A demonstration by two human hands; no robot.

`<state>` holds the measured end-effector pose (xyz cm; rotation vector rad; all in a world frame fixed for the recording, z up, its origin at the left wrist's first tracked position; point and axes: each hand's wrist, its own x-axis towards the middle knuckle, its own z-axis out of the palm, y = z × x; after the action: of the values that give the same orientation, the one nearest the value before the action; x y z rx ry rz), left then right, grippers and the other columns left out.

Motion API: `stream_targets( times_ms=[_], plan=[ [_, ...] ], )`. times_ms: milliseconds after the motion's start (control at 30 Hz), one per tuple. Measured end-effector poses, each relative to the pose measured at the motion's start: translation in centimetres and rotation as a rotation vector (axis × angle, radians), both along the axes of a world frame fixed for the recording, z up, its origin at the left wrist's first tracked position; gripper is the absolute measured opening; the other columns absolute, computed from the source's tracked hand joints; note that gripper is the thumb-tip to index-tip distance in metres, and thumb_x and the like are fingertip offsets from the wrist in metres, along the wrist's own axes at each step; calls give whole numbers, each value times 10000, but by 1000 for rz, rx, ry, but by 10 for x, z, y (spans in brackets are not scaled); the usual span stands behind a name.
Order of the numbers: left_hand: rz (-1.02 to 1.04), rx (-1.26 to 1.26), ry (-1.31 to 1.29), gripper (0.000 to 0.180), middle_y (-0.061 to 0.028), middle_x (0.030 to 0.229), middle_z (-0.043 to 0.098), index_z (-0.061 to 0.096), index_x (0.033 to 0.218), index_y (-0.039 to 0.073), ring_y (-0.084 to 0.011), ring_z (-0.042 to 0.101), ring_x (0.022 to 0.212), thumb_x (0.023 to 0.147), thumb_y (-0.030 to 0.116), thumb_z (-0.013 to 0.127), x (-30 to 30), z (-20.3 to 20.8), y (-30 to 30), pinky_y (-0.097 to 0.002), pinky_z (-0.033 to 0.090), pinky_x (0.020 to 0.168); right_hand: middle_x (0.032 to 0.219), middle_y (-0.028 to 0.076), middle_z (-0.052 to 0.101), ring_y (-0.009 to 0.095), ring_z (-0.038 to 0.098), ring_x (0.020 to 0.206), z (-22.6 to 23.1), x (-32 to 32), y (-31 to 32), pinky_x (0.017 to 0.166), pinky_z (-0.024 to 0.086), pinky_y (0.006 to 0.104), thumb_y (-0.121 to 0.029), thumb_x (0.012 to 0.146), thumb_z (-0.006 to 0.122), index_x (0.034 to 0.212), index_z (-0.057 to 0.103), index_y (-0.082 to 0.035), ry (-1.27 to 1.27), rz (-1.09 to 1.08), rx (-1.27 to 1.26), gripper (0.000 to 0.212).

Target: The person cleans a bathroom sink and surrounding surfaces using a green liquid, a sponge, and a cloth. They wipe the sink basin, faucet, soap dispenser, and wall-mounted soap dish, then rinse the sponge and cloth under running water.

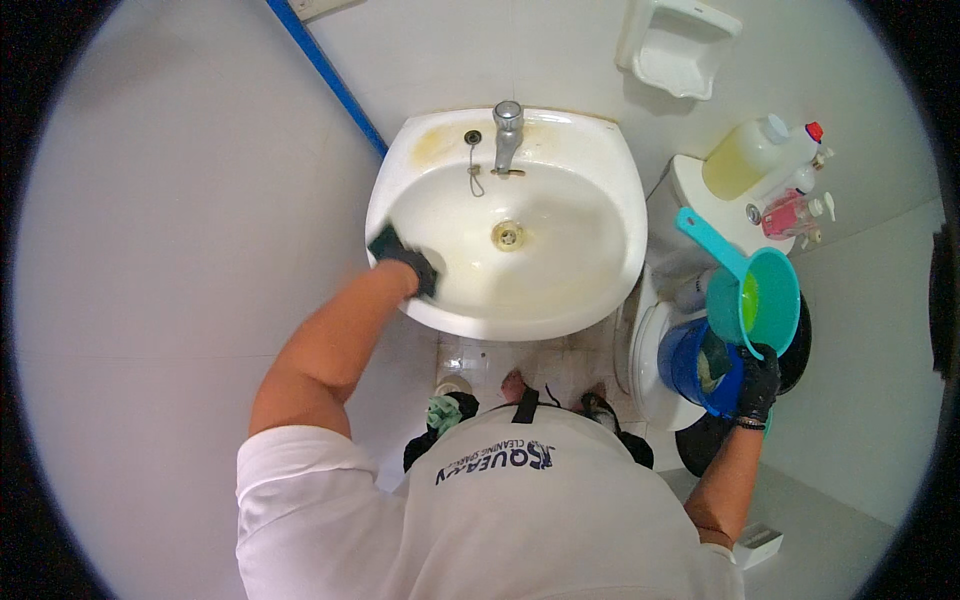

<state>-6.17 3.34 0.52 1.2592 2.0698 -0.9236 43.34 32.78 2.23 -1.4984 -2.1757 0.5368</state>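
My left hand [416,266], in a black glove, presses a dark green scouring pad [384,241] to the left inner rim of the white washbasin [520,326]. The fingers are slightly blurred and partly hide the pad. On the right, my gloved right hand [758,388] grips the near rim of a turquoise dipper [781,300], whose handle points up and to the left. Yellow-green liquid shows inside it. Just below the dipper is a blue bucket [683,362] with a cloth or pad in it.
A chrome tap [508,135] and chained plug stand at the basin's back, near yellow stains. Bottles, including a yellowish jug [738,160] and a pink pump bottle [790,216], crowd the toilet tank [690,185]. A blue pole [330,75] leans left; a soap dish [682,50] is wall-mounted.
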Motion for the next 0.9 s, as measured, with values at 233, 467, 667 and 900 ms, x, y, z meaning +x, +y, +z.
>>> stream_targets(
  times_ms=[233, 467, 667, 900],
  plan=[
    [63, 513, -607, 553, -213, 1372, 381, 251, 1412, 109, -315, 393, 1255, 943, 402, 262, 158, -22, 118, -428, 237, 1091, 888, 182, 653, 347, 628, 845, 16, -10, 4, 733, 472, 399, -170, 753, 666, 941, 633, -46, 3, 113, -23, 228],
    [223, 438, -234, 762, -108, 1376, 431, 513, 1279, 288, -338, 408, 1256, 678, 757, 517, 163, 38, 51, -487, 267, 1055, 878, 166, 648, 256, 621, 838, -2, 15, 51, 742, 470, 370, -103, 763, 668, 951, 618, -15, 31, 165, -58, 213],
    [155, 191, 40, 694, -54, 1248, 562, 544, 1240, 311, -277, 564, 1097, 667, 700, 576, 135, 45, 17, -470, 366, 960, 882, 155, 647, 265, 631, 836, 12, -14, 72, 736, 488, 345, -134, 759, 696, 905, 632, -33, 77, 435, 28, 189],
    [407, 560, -142, 482, -58, 1254, 551, 465, 1292, 376, -290, 576, 1065, 904, 95, 415, 113, 54, 7, -389, 451, 929, 842, 161, 631, 338, 597, 803, 37, -76, 62, 712, 482, 417, -226, 778, 663, 936, 627, -49, 42, 715, 325, 241]
  ],
)
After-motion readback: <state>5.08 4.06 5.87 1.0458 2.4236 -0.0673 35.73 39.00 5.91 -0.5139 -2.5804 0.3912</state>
